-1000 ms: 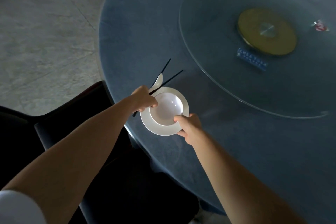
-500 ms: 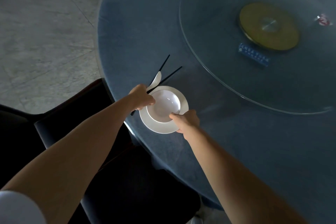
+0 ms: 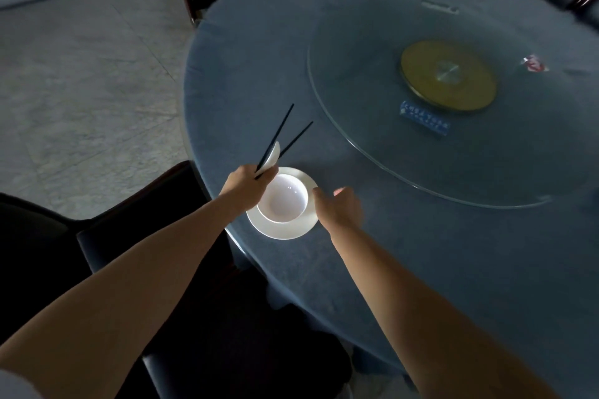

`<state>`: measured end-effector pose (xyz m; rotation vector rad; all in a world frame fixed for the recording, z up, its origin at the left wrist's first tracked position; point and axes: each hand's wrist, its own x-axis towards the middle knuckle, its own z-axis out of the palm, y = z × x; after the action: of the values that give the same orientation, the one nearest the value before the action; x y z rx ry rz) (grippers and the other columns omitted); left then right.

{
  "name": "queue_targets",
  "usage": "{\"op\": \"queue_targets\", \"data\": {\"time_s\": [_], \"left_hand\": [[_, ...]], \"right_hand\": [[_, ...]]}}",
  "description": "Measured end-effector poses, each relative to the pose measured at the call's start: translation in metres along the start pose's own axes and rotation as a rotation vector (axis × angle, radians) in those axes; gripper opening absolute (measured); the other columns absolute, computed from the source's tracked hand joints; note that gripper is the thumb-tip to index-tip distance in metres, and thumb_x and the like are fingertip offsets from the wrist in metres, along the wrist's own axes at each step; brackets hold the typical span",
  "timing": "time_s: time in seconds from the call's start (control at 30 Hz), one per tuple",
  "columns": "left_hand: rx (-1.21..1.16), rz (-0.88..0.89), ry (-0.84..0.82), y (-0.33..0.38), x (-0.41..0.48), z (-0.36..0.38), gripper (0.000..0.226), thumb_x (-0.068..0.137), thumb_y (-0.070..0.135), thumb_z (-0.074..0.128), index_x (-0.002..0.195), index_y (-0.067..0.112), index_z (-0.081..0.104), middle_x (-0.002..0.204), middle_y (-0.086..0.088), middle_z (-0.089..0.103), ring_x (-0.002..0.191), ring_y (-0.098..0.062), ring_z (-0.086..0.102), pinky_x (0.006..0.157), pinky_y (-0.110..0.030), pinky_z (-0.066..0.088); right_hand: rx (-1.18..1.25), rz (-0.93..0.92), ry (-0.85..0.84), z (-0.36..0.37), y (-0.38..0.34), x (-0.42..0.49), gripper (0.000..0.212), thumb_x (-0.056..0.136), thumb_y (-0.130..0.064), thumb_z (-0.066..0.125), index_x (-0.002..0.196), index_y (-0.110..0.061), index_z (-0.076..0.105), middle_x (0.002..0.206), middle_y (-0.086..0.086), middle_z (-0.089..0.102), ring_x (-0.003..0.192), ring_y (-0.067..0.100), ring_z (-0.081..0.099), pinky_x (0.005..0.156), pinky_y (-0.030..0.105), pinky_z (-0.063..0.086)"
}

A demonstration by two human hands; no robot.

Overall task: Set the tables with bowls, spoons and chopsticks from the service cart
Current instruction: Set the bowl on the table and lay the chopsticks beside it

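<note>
- Left hand [image 3: 246,180] grips a pair of black chopsticks [image 3: 282,125] and a white spoon [image 3: 273,156] together in curled fingers; the chopsticks splay apart and point up and away from me, over the table; the spoon lies between them, just past my knuckles
- Right hand [image 3: 340,207] is blurred and hangs just right of the plate [image 3: 282,232]; its fingers are loosely bent and hold nothing that I can see; one fingertip sits at the plate's right rim, though I cannot tell if it touches
- White bowl [image 3: 282,199] stands upright in the middle of the plate; the plate lies flat on the table [image 3: 243,58], close to the near edge
- Blue cloth covers the round table; a glass turntable [image 3: 356,42] sits on it, well apart from the plate, with a gold disc [image 3: 449,74] at its centre and a blue label [image 3: 424,116] just beside the disc
- Dark chair [image 3: 129,230] stands under my left arm, against the table's edge; the floor [image 3: 81,74] is pale grey
</note>
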<state>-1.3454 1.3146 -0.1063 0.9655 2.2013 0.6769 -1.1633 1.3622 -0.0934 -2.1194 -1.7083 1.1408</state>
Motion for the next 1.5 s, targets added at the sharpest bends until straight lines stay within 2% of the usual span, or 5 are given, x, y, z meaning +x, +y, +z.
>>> {"op": "queue_targets", "data": {"time_s": [0.1,0.4,0.6,1.0,1.5], "left_hand": [[-0.104,0.031,-0.136,0.028,-0.035,0.006,0.034,0.091,0.049,0.056,0.08,0.02,0.069,0.06,0.003,0.053,0.052,-0.02,0.05,0.045,-0.025,0.034],[-0.673,-0.135,-0.832,0.07,-0.109,0.024,0.052,0.097,0.055,0.042,0.092,0.01,0.068,0.056,0.0,0.023,0.044,-0.012,0.018,0.041,-0.018,0.02],[-0.653,-0.168,-0.667,0.077,-0.14,0.042,0.054,0.097,0.051,0.047,0.109,0.001,0.065,0.087,-0.02,0.071,0.061,-0.026,0.06,0.057,-0.031,0.053],[-0.017,-0.047,0.027,0.078,-0.156,0.063,0.026,0.086,0.04,0.06,0.079,0.015,0.055,0.069,0.003,0.054,0.061,-0.018,0.049,0.05,-0.027,0.034],[-0.967,-0.58,0.032,0.051,-0.139,0.082,0.027,0.073,-0.02,0.045,0.059,-0.001,0.057,0.047,-0.008,0.041,0.041,-0.019,0.035,0.04,-0.022,0.024]], "right_hand": [[0.179,-0.067,-0.131,-0.02,-0.015,-0.009,0.036,0.091,-0.044,0.051,0.072,-0.015,0.06,0.081,0.009,0.065,0.083,0.029,0.061,0.077,0.037,0.052],[0.971,0.166,-0.648,-0.082,-0.001,-0.034,0.039,0.105,-0.042,0.042,0.089,-0.012,0.061,0.056,0.002,0.062,0.043,0.015,0.059,0.038,0.021,0.041],[1.021,0.203,-0.621,-0.103,0.02,-0.042,0.043,0.107,-0.04,0.032,0.084,-0.009,0.048,0.064,0.009,0.067,0.052,0.024,0.063,0.051,0.032,0.043],[0.679,0.057,-0.657,-0.103,0.052,-0.04,0.028,0.083,-0.039,0.079,0.078,-0.018,0.061,0.067,0.0,0.052,0.038,0.008,0.023,0.036,0.02,0.018],[0.324,-0.073,-0.67,-0.053,0.044,-0.05,0.014,0.083,-0.02,0.079,0.081,-0.012,0.068,0.076,0.009,0.069,0.039,0.011,0.03,0.04,0.019,0.021]]}}
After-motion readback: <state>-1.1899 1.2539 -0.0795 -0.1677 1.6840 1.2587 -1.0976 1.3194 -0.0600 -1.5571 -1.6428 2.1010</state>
